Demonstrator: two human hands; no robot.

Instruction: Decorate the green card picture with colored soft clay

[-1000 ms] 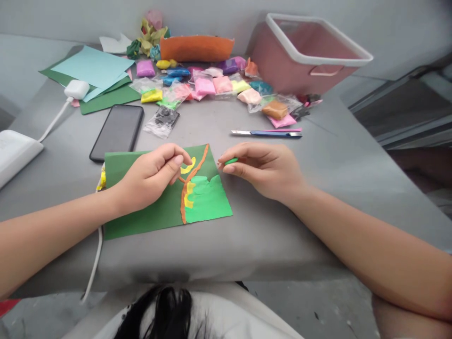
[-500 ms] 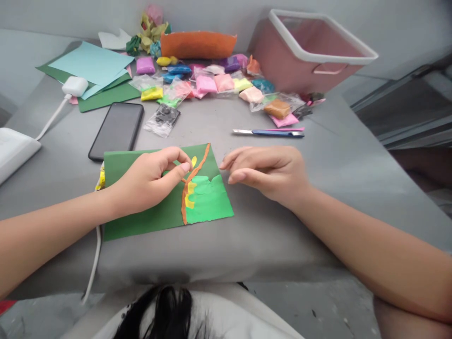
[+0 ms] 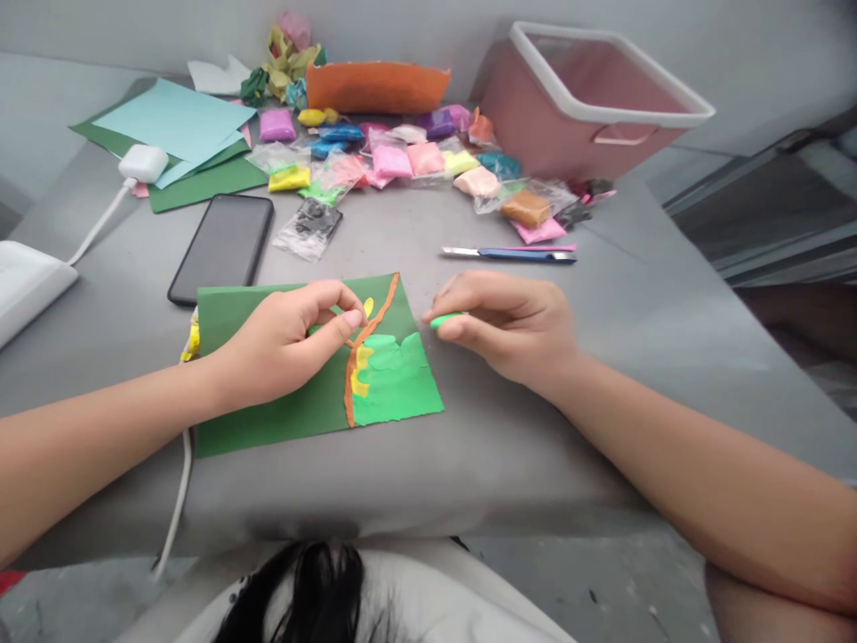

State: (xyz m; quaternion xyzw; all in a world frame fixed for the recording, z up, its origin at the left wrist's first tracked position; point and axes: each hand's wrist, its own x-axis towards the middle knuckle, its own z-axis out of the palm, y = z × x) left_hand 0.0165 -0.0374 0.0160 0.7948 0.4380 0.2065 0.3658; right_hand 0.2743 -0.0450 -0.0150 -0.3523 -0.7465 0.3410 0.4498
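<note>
Green clay (image 3: 445, 321), hidden a moment ago, shows again pinched in the right hand (image 3: 512, 323), so it remains off the green card (image 3: 281, 420) leftward, over which the left hand (image 3: 287, 344) curls, grip unclear.

Dark green paper sheet (image 3: 268, 427): flat on grey tabletop (image 3: 509, 464), slightly askew, bearing branching orange-brown clay strip (image 3: 349, 384), yellow clay patches (image 3: 360, 388), bright green clay layer (image 3: 402, 384) at lower right; small green clay piece (image 3: 443, 321): pinched in right hand (image 3: 512, 326), beside sheet

No words, labels, brands, numbers or signs can be read on any of the things in view
</note>
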